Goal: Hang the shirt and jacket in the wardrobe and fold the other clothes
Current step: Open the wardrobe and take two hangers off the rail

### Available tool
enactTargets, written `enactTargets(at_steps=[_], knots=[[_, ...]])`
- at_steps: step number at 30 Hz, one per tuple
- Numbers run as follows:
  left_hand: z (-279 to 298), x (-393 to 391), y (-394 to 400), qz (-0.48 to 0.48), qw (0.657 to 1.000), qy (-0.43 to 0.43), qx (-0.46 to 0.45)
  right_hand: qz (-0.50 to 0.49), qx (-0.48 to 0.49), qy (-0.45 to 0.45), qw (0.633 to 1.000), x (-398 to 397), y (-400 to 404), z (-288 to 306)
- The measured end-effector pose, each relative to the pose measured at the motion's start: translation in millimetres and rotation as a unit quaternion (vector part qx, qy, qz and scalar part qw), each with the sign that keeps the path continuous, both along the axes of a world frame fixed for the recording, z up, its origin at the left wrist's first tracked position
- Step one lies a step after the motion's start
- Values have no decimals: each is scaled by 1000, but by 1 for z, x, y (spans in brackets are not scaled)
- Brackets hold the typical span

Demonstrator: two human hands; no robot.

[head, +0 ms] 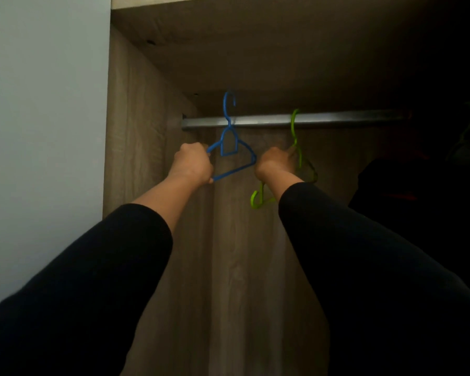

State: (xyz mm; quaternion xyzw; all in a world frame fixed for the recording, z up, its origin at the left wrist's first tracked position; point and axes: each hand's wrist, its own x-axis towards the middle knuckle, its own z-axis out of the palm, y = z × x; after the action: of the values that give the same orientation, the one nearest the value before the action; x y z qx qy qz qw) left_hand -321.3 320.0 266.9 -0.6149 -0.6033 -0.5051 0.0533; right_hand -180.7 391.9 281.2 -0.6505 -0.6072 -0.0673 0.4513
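Fetching hangers inside the wardrobe (136, 109): left hand (192, 163) fisted round the blue hanger (235, 147), hook above the rail (282, 120), right hand (275, 163) curled on the green hanger (296, 137) (hooked on), needing lifting next; shirt, jacket unseen.

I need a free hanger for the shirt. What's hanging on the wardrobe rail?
On the rail a green hanger hangs, held by the right hand. The blue hanger, gripped by the left hand, has its hook above the rail. Further right is too dark to tell.
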Motion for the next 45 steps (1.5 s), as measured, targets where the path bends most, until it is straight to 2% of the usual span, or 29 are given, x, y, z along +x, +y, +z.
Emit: enactTargets(at_steps=[4, 8, 12, 15, 20, 23, 26, 31, 35, 40, 45], knots=[[-6, -12, 6, -25, 1000, -10, 4, -13, 28, 15, 999, -6, -15, -1], [-10, -21, -1, -34, 999, 15, 19, 31, 83, -36, 995, -12, -20, 4], [-16, -27, -15, -46, 998, 8, 34, 73, 97, -72, 990, -27, -36, 2], [-22, -25, -32, -60, 998, 5, 33, 98, 99, -64, 988, -37, -46, -1], [-23, -30, -62, -61, 996, 50, 43, 127, 108, -37, 985, -47, -56, -7], [-22, -36, -80, -35, 994, 97, 42, 138, 123, -13, 983, -49, -61, -12], [-23, -38, -98, -20, 993, 109, 35, 160, 137, 25, 977, -50, -68, -16], [-28, -33, -122, 16, 992, 123, 21, 208, 102, 52, 971, -49, -82, -23], [-34, -27, -142, 54, 990, 126, 34, 237, 92, 47, 966, -45, -92, -23], [-46, -33, -176, 156, 974, 163, 24, 274, 106, 16, 956, -43, -113, -29], [-67, -31, -230, 239, 961, 141, 12, 360, 101, 2, 927, -44, -142, -48]])
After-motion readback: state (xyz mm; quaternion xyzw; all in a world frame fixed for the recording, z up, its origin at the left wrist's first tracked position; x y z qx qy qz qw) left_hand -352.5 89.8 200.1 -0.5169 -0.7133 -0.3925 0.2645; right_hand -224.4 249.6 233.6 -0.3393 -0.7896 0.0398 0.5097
